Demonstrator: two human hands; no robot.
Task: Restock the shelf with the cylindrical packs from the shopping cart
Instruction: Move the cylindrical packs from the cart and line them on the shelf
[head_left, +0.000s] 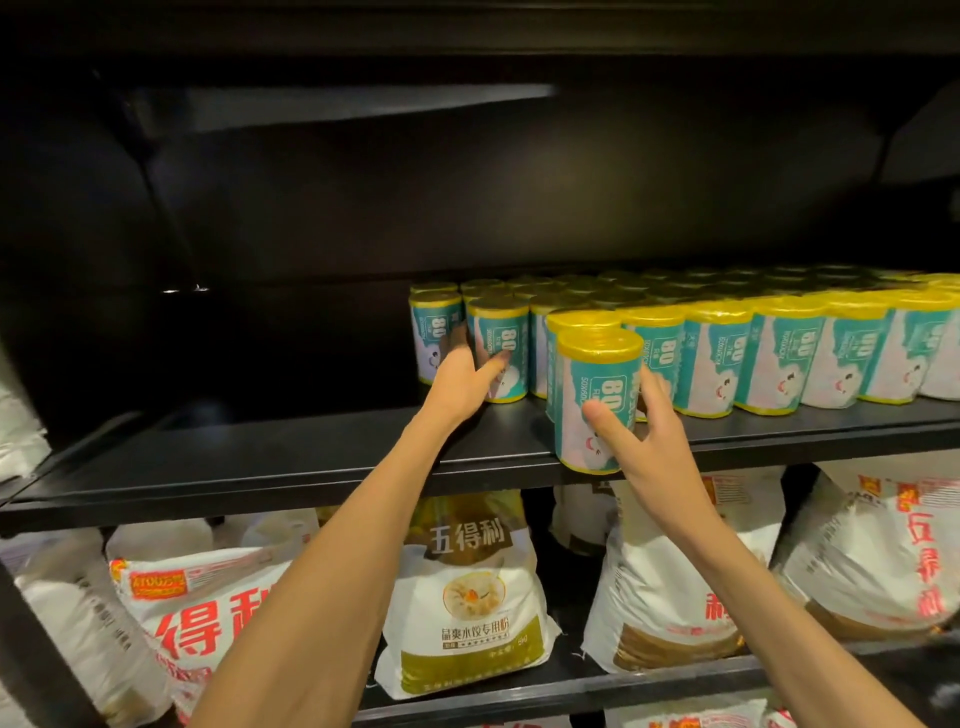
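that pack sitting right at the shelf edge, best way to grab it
Wrap the front pack around its middle from the open aisle side, as the right hand does now. It stands upright at the shelf lip, with other packs close behind, so only its front and sides are free.

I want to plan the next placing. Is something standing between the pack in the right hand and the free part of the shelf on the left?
Nothing visible blocks it. The right hand holds a cylindrical pack at the shelf front edge. The left hand holds another pack further back; the board left of it is bare.
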